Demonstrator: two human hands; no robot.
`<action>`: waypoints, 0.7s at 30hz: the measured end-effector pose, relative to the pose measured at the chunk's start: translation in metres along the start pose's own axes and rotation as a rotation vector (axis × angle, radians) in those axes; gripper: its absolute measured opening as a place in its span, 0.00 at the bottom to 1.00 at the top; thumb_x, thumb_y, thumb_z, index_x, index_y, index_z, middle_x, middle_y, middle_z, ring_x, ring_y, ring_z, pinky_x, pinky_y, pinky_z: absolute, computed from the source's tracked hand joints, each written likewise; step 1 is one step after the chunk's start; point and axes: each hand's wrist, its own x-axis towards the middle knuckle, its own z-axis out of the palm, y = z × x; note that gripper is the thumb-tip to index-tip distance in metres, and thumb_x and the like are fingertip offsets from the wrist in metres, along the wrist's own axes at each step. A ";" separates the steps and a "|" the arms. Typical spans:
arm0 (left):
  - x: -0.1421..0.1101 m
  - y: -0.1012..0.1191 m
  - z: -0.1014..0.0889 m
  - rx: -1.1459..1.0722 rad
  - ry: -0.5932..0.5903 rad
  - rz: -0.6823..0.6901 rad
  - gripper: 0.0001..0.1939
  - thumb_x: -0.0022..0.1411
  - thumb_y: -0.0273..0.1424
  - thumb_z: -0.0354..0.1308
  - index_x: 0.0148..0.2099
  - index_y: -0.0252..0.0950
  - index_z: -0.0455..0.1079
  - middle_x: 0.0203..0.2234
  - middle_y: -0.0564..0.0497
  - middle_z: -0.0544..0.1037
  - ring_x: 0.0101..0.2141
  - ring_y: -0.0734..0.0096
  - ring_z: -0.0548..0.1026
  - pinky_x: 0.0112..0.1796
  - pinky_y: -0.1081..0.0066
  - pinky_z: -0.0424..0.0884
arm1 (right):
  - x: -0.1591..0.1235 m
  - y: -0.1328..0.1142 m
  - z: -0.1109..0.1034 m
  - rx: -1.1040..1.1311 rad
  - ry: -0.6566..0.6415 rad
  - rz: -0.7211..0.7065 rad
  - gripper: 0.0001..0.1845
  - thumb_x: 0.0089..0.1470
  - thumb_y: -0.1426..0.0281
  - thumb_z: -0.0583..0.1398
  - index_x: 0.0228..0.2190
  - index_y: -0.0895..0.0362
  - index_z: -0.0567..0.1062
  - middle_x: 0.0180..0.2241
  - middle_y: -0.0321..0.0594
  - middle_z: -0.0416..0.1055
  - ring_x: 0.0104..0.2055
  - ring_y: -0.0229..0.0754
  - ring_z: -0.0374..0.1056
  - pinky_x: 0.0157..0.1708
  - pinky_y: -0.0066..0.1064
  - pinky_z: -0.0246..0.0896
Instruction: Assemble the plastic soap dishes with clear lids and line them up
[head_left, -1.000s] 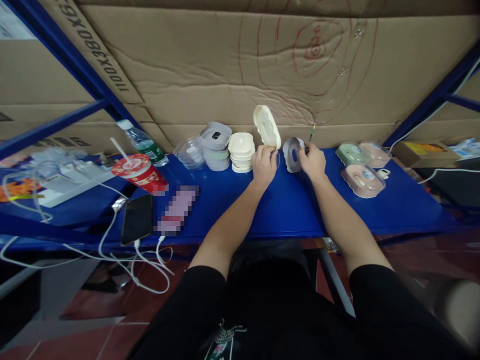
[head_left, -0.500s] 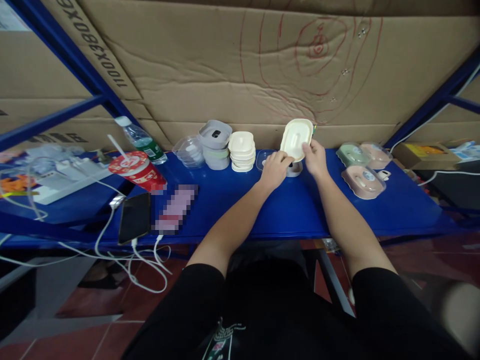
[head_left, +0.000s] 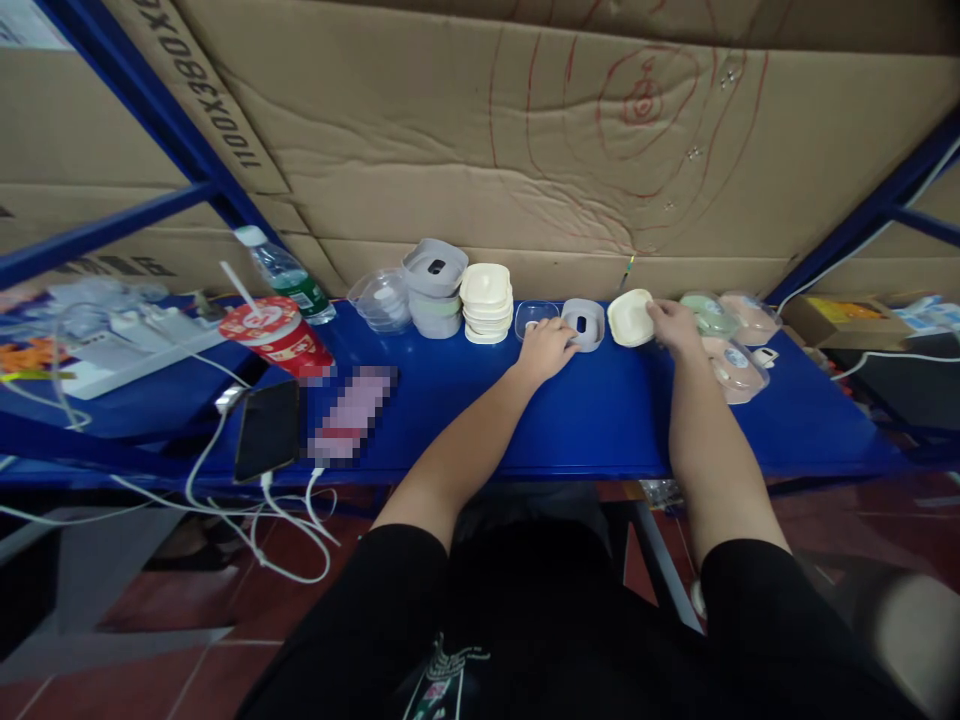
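We grip the right edge of a cream tray (head_left: 628,318) between the fingers and thumb of our right hand (head_left: 673,325). It is pale, matt and shallow, with a rounded, slightly wavy rim; whether its underside meets the blue table (head_left: 585,425) we cannot tell. It is right of a grey piece (head_left: 593,322), round-cornered with a dark oblong slot in its middle. Our left hand (head_left: 546,352) lies curled over the near edge of a clear cover (head_left: 535,312), fingertips by the grey piece; whether it grasps anything, we cannot tell.
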 end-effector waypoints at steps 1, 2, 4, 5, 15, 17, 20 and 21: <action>0.001 -0.003 0.001 -0.011 0.007 -0.015 0.13 0.75 0.36 0.63 0.57 0.41 0.82 0.56 0.42 0.81 0.56 0.48 0.76 0.58 0.48 0.69 | -0.001 -0.002 0.002 -0.017 0.004 0.013 0.35 0.67 0.48 0.55 0.57 0.62 0.82 0.40 0.57 0.84 0.40 0.58 0.81 0.45 0.51 0.76; 0.001 -0.005 0.003 -0.019 0.013 -0.022 0.12 0.75 0.36 0.63 0.56 0.41 0.82 0.56 0.42 0.81 0.56 0.49 0.76 0.58 0.49 0.69 | -0.003 -0.005 0.003 -0.063 0.021 0.005 0.32 0.66 0.50 0.58 0.56 0.61 0.83 0.42 0.57 0.84 0.45 0.60 0.81 0.49 0.52 0.75; 0.002 -0.009 0.004 -0.025 0.021 -0.020 0.11 0.76 0.35 0.62 0.55 0.40 0.82 0.56 0.42 0.81 0.55 0.50 0.77 0.58 0.50 0.70 | -0.008 -0.011 -0.002 -0.172 0.104 -0.025 0.32 0.63 0.49 0.62 0.55 0.60 0.83 0.49 0.59 0.83 0.54 0.63 0.79 0.56 0.53 0.72; 0.003 -0.011 0.005 -0.025 0.021 -0.016 0.11 0.76 0.35 0.62 0.54 0.40 0.83 0.56 0.42 0.81 0.55 0.51 0.77 0.58 0.51 0.71 | -0.012 -0.013 -0.008 -0.211 0.153 -0.036 0.33 0.62 0.48 0.63 0.55 0.60 0.83 0.51 0.60 0.82 0.57 0.64 0.77 0.58 0.54 0.71; 0.005 -0.006 0.007 0.001 0.028 -0.045 0.13 0.76 0.33 0.61 0.56 0.36 0.82 0.56 0.39 0.80 0.56 0.45 0.76 0.56 0.47 0.73 | -0.032 -0.019 -0.042 -0.163 0.083 -0.063 0.34 0.59 0.46 0.65 0.56 0.58 0.81 0.55 0.61 0.81 0.60 0.66 0.76 0.58 0.53 0.70; 0.005 -0.007 0.007 -0.004 0.031 -0.045 0.13 0.76 0.33 0.61 0.57 0.37 0.81 0.56 0.39 0.80 0.56 0.45 0.77 0.57 0.46 0.73 | -0.033 -0.024 -0.041 -0.118 0.133 -0.068 0.36 0.62 0.48 0.63 0.62 0.59 0.77 0.59 0.61 0.78 0.62 0.65 0.75 0.60 0.54 0.69; 0.005 -0.008 0.007 -0.026 0.043 -0.042 0.14 0.75 0.33 0.63 0.59 0.37 0.80 0.59 0.38 0.78 0.57 0.46 0.77 0.58 0.45 0.73 | -0.032 -0.019 -0.049 -0.128 0.172 -0.056 0.43 0.58 0.48 0.67 0.66 0.60 0.72 0.63 0.63 0.75 0.64 0.66 0.73 0.60 0.54 0.68; 0.004 -0.009 0.007 -0.033 0.050 -0.043 0.15 0.74 0.34 0.64 0.60 0.37 0.80 0.61 0.37 0.77 0.57 0.45 0.77 0.59 0.45 0.73 | -0.031 -0.013 -0.052 -0.167 0.137 -0.028 0.44 0.55 0.49 0.69 0.65 0.60 0.73 0.63 0.63 0.75 0.64 0.67 0.73 0.59 0.53 0.69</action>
